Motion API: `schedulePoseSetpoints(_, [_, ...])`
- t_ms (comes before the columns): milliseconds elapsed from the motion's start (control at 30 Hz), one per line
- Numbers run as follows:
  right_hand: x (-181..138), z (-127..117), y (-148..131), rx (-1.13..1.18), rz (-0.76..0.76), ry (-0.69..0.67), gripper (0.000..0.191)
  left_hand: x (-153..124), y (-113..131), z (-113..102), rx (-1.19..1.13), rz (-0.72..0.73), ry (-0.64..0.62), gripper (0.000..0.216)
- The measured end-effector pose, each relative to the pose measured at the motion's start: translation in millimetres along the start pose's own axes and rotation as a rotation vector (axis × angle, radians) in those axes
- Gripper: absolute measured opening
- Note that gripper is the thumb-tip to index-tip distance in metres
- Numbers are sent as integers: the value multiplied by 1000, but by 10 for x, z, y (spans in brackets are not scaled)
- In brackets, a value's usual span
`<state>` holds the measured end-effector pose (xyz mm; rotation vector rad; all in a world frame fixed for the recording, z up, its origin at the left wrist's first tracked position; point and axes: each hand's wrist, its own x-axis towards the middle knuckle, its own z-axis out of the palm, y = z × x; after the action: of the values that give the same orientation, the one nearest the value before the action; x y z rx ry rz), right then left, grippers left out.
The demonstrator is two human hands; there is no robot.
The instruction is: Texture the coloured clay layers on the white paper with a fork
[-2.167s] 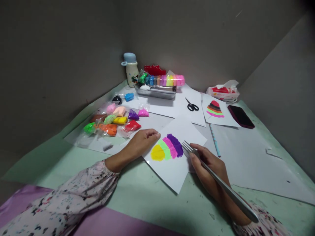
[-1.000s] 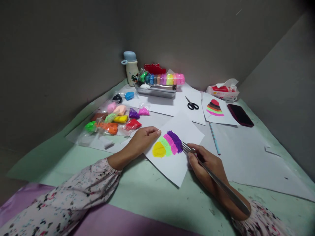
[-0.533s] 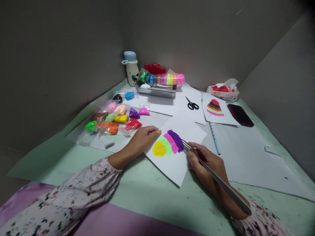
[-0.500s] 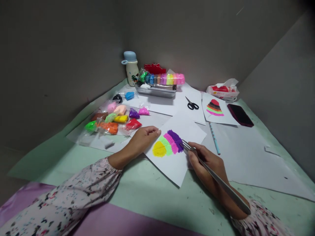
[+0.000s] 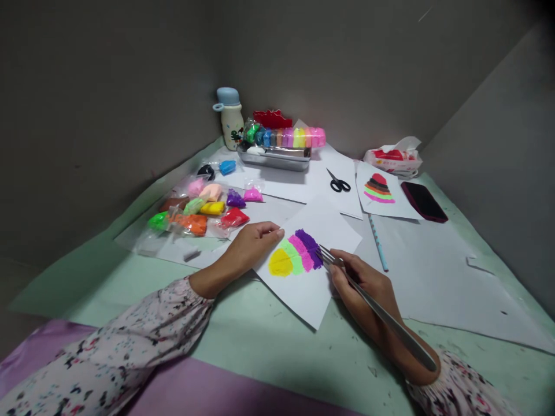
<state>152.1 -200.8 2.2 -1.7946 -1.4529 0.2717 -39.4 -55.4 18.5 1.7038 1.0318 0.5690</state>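
Note:
A white sheet of paper lies turned at an angle on the table, bearing bands of clay: a yellow round, light green, pink, and a purple outer band. My left hand grips the paper's left edge, its thumb on top and the other fingers partly hidden. In my right hand is a metal fork, its handle slanting back over the wrist. The fork's tines touch or hover just over the purple band's right edge; I cannot tell which.
Bagged clay lumps in several colours lie at left. Behind stand a bottle and a metal tray with a clay pack. Scissors, a pencil, a second clay picture, a phone and tissues are at right.
The fork's tines have shifted very slightly left on the purple band, and its handle end sits a little higher. My left hand stays at the paper's edge.

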Motion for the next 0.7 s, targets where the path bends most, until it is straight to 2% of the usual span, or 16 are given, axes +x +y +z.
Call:
schedulePoseSetpoints(267, [-1, 2, -19, 8, 30, -20, 30, -19, 60, -13, 23, -19, -14, 31])
schedulePoseSetpoints(700, [3, -1, -19, -2, 38, -24, 29, 3, -24, 4, 0, -10, 7, 34])
